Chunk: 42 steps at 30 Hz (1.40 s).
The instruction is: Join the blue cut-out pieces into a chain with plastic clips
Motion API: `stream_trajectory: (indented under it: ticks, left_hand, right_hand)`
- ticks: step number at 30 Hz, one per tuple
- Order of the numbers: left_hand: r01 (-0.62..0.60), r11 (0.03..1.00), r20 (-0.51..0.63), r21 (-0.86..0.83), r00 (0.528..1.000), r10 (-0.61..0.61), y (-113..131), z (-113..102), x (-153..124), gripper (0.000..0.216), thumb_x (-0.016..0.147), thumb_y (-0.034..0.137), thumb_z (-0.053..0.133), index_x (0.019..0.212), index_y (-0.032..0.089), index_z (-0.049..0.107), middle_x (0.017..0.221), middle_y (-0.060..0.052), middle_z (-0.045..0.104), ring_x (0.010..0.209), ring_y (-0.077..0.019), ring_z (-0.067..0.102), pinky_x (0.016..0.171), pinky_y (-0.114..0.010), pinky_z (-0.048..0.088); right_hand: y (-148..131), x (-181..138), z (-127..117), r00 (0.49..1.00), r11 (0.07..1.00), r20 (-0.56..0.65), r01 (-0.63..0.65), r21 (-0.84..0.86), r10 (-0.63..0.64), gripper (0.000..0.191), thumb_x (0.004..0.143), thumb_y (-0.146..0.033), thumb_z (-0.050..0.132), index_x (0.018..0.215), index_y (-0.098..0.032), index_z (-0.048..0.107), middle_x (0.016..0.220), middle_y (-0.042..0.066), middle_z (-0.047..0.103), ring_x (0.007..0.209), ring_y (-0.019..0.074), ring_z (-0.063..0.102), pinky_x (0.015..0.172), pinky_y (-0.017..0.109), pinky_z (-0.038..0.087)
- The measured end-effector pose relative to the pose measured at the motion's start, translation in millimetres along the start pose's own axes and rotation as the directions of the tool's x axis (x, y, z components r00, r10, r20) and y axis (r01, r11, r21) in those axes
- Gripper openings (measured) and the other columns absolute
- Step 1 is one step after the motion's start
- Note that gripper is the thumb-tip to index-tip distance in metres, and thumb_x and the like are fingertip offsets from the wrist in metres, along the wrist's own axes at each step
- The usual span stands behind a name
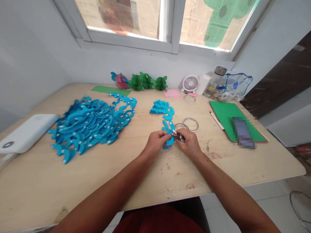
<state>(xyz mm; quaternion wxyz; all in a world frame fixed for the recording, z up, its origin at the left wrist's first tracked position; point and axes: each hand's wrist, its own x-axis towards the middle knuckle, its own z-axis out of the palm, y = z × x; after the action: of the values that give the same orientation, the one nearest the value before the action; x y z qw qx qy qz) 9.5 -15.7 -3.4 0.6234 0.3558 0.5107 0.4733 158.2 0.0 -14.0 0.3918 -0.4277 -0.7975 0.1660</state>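
Note:
My left hand (156,142) pinches a blue curved paper cutout (170,136) just above the wooden table (136,174). Facing it, my right hand (189,142) is closed on the same cutout and also grips a small dark object (179,137) between its fingers. A white strip sticks up from the cutout between the two hands. More blue cutouts (162,108) lie stacked in a fan right behind my hands. A big heap of blue cutouts (92,124) covers the left half of the table.
Two clear tape rings (190,124) lie beyond my right hand. Green paper sheets (228,118) with a blurred phone and a pen lie at right. A white box (26,132) sits far left. Paper flowers (145,82), a small fan (190,83), a jar and a clear bag line the back wall.

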Motion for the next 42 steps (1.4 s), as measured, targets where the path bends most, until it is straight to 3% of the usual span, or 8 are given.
stream_trajectory:
  ticks: [21, 42]
  left_hand:
    - [0.017, 0.999, 0.016, 0.036, 1.0, -0.017, -0.8, -0.8, 0.0, 0.019, 0.059, 0.031, 0.07, 0.066, 0.014, 0.068, 0.062, -0.001, 0.06, 0.054, -0.0098, 0.05, 0.053, -0.023, 0.047]
    - [0.024, 0.999, 0.022, -0.028, 0.999, -0.023, -0.8, -0.8, 2.0, 0.021, 0.054, 0.03, 0.07, 0.065, 0.013, 0.064, 0.058, 0.001, 0.057, 0.053, -0.0106, 0.051, 0.052, -0.024, 0.045]
  right_hand:
    - [0.2, -1.3, -0.9, 0.999, 0.998, 0.038, 0.012, -0.06, -0.01, 0.01, 0.075, -0.014, 0.052, 0.078, -0.02, 0.059, 0.071, 0.002, 0.059, 0.064, 0.0145, 0.053, 0.06, 0.024, 0.037]
    - [-0.8, 0.4, -1.1, 0.995, 0.991, 0.033, -0.101, 0.085, 0.098, 0.006, 0.075, -0.017, 0.055, 0.076, -0.018, 0.061, 0.067, 0.001, 0.058, 0.061, 0.0131, 0.051, 0.057, 0.023, 0.037]
